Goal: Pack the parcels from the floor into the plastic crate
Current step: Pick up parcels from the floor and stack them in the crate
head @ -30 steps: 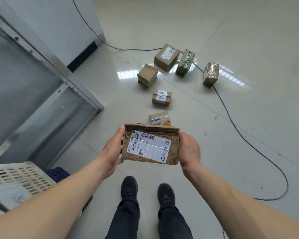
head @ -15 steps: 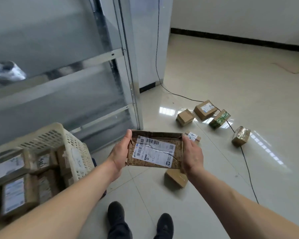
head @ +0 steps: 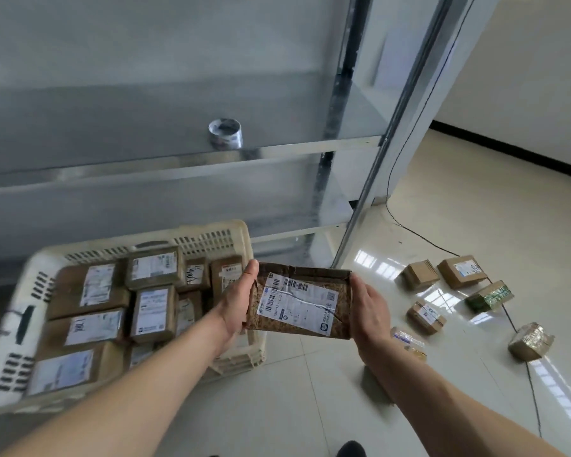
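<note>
The left hand [head: 236,300] has its thumb up along the left end of a flat brown parcel [head: 299,305], the fingers hidden behind and under it; the right hand [head: 370,310] presses the right end the same way, thumb on the front edge, so both hands grasp the parcel between them. The parcel is held in the air, its white label facing up, just past the right rim of the crate [head: 211,232] and above the floor [head: 310,390]. The cream crate sits on the floor at the left, already holding many labelled boxes [head: 152,313] packed side by side. To the right, six more parcels lie on the floor: two plain brown ones [head: 460,271], a green-printed one [head: 490,295], a taped one [head: 426,316], a small one [head: 407,339] near the right wrist, and a shiny wrapped one [head: 529,341] beside a black cable [head: 419,234]. Behind the crate stands a metal shelf [head: 277,150] with a tape roll [head: 225,133] on it.
</note>
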`<state>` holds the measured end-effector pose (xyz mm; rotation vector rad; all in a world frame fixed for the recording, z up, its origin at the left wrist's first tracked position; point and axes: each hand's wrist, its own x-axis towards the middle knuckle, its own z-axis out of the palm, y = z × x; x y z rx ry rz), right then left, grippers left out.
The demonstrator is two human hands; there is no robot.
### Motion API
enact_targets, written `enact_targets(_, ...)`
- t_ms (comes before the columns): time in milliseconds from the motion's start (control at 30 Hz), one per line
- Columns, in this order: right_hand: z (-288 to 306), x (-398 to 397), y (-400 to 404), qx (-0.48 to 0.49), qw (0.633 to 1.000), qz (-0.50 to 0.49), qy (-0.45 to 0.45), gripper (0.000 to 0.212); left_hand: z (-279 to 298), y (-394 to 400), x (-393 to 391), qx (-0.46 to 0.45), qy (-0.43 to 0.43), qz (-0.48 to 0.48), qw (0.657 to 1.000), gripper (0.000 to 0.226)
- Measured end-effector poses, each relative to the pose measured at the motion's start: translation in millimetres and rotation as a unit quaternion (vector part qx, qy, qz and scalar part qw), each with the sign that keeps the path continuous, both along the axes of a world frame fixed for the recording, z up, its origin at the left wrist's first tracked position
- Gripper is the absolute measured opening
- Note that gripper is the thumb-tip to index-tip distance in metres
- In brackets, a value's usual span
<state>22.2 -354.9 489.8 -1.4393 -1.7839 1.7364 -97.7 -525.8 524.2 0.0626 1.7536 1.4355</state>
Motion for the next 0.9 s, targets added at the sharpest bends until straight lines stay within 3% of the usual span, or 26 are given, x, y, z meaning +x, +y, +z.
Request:
enact_targets(167,-1,-45,-81,-0.001,1.0,0.025,-0.007,0.044,3,-82,-34,-0.012,0.004,0.027,1.0,0.044)
enact_targets(300,-6,-71,-130,-0.002,0.999,0.04,-0.007,0.059,9,-131,-51,-0.026,-0.014,0.048,0.998,0.042)
enact_targets(467,-11,-101,-166,-0.016,0.997,0.072,-0.023,0.071,5,-177,-70,-0.047,-0.043,0.085,0.994,0.068)
enact_targets(667,-31,-144,-184,-0.024,0.992,0.12,-0.033,0.039,-15,-207,-98,-0.044,-0.069,0.127,0.989,0.063)
enact_targets(900,-48,-196,-196,-0.039,0.982,0.181,-0.045,0.051,-30,-219,-137,-0.08,-0.068,0.165,0.981,0.046)
